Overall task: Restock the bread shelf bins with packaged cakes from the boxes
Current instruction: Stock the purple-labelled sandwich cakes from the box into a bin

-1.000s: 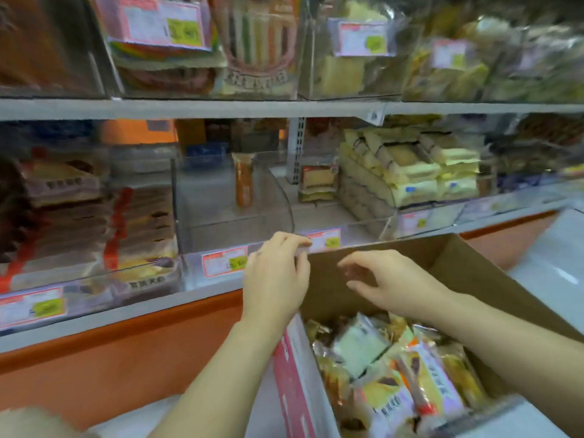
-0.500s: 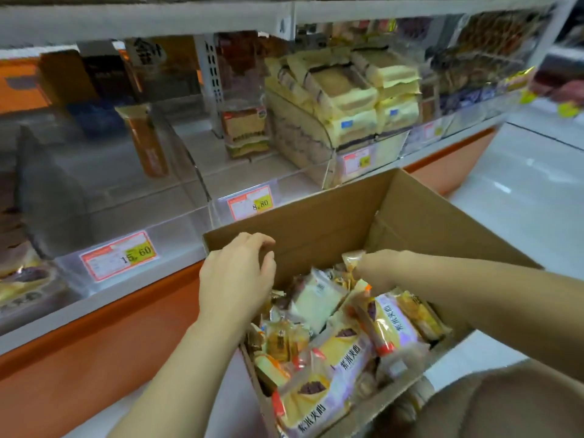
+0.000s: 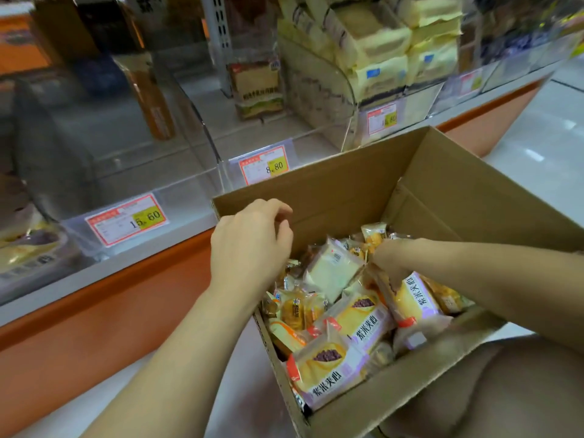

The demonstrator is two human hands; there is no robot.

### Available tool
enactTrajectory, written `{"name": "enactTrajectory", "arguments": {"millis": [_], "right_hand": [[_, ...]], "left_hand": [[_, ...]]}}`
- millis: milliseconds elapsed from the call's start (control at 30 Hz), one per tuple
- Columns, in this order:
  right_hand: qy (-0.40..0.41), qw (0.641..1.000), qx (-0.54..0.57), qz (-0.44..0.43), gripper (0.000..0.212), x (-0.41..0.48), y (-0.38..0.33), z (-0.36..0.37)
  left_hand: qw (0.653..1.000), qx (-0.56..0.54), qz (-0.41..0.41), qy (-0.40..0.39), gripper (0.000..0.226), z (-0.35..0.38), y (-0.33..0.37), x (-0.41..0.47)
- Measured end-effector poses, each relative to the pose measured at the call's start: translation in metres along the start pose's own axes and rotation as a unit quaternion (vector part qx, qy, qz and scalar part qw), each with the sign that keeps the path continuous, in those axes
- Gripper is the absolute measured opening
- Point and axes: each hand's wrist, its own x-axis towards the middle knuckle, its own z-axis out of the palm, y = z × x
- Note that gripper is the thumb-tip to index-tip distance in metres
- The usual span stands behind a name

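Observation:
An open cardboard box (image 3: 347, 191) sits below the shelf, holding several packaged cakes. Yellow-and-purple packets (image 3: 357, 324) lie on top beside a white packet (image 3: 331, 273). My left hand (image 3: 249, 245) hovers over the box's near-left corner with fingers loosely curled around nothing. My right hand (image 3: 392, 257) is pressed down among the packets at the box's middle, its fingertips buried, so a grip cannot be told. Behind the box stand clear shelf bins: one tagged 15.60 (image 3: 126, 219) and one tagged 8.80 (image 3: 264, 164).
The left bin holds one upright orange packet (image 3: 151, 99); the middle bin holds one brown loaf pack (image 3: 256, 90). The bin to the right is stacked with yellow packs (image 3: 379, 58). An orange shelf base (image 3: 94, 311) runs below. My knee (image 3: 505, 390) is against the box's near side.
My view has dropped from the shelf to the box. My right hand went down into the packets. My left hand came off the bin front and now hovers over the box corner.

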Motion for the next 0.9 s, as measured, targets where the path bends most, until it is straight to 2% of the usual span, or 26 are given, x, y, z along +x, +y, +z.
{"name": "enactTrajectory", "arguments": {"millis": [67,167,267,300,367,400,467,567,667,733,800,833,900], "right_hand": [[0.014,1.0,-0.01,-0.004,0.034,0.001,-0.002,0.0],[0.024,0.999,0.022,-0.008,0.019,-0.004,0.001,0.004],[0.023,0.999,0.045,-0.017,0.031,-0.008,0.004,0.001],[0.04,0.997,0.064,-0.018,0.031,-0.012,0.004,-0.003],[0.117,0.985,0.125,-0.03,0.015,-0.024,0.008,-0.014],[0.168,0.972,0.16,-0.045,0.007,-0.031,0.011,-0.02],[0.262,0.935,0.219,-0.095,0.013,-0.045,0.016,-0.033],[0.368,0.856,0.32,-0.171,0.013,-0.064,0.015,-0.045],[0.433,0.753,0.439,-0.227,0.015,-0.08,0.009,-0.053],[0.451,0.714,0.479,-0.24,0.018,-0.083,0.009,-0.055],[0.457,0.71,0.484,-0.228,0.024,-0.079,0.012,-0.054],[0.453,0.719,0.483,-0.212,0.031,-0.075,0.015,-0.053],[0.426,0.768,0.452,-0.159,0.05,-0.066,0.023,-0.053]], "left_hand": [[1.0,0.005,0.007,-0.005,0.025,0.0,-0.001,-0.001],[1.0,0.02,0.011,-0.011,0.025,-0.001,-0.001,-0.002],[0.999,0.035,0.019,-0.019,0.025,-0.002,0.001,-0.002],[0.999,0.039,0.023,-0.024,0.026,-0.002,0.001,-0.002],[0.997,0.054,0.04,-0.047,0.028,-0.002,0.002,0.0],[0.994,0.062,0.051,-0.071,0.03,-0.003,0.003,0.002],[0.986,0.06,0.071,-0.141,0.038,-0.004,0.005,0.009],[0.968,-0.01,0.065,-0.242,0.06,-0.001,0.014,0.02],[0.97,-0.072,0.062,-0.225,0.061,0.006,0.019,0.026],[0.973,-0.104,0.054,-0.197,0.047,0.008,0.018,0.03],[0.98,-0.084,0.052,-0.17,0.036,0.007,0.012,0.034],[0.985,-0.065,0.053,-0.154,0.032,0.005,0.009,0.036],[0.991,-0.033,0.054,-0.121,0.03,0.001,0.004,0.042]]}}
